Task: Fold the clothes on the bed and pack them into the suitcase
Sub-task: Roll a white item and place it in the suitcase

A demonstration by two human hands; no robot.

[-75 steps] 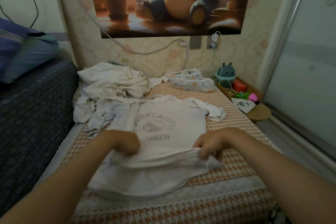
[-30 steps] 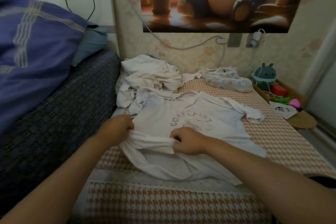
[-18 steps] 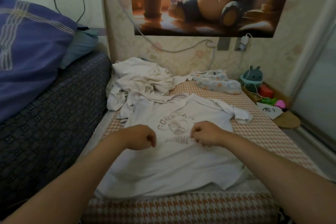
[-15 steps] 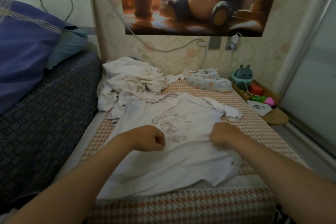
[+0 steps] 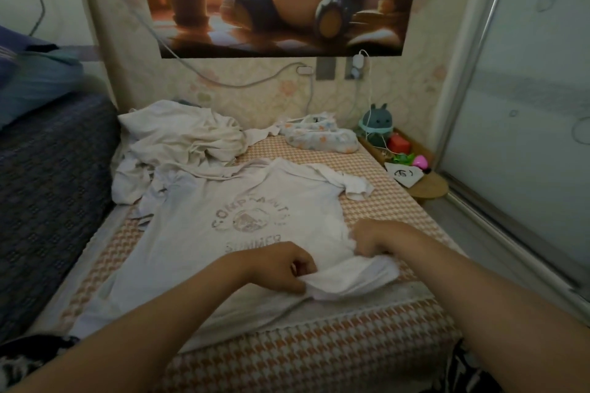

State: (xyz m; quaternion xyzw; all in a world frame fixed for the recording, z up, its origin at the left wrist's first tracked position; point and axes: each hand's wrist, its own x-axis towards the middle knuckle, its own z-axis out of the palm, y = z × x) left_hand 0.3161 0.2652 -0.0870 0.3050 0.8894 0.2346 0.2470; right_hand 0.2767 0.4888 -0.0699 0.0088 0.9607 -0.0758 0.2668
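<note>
A white T-shirt (image 5: 198, 239) with a faded round print lies spread face up on the orange-checked bed (image 5: 319, 357). My left hand (image 5: 281, 265) pinches its lower right hem near the middle. My right hand (image 5: 380, 238) grips the shirt's right side edge, and a bunched fold of white cloth hangs between both hands. A heap of crumpled white clothes (image 5: 178, 140) sits at the back left, and a floral garment (image 5: 322, 137) lies by the wall. No suitcase is in view.
A dark patterned sofa or bed (image 5: 48, 185) with blue pillows borders the left. At the back right a low shelf holds a teal plush toy (image 5: 378, 123), a red block and small toys. A sliding glass door (image 5: 526, 105) runs along the right.
Both hands have shifted right and nearer along the shirt. They now lift the shirt's lower right edge into a bunched fold; before, they rested on the shirt's middle.
</note>
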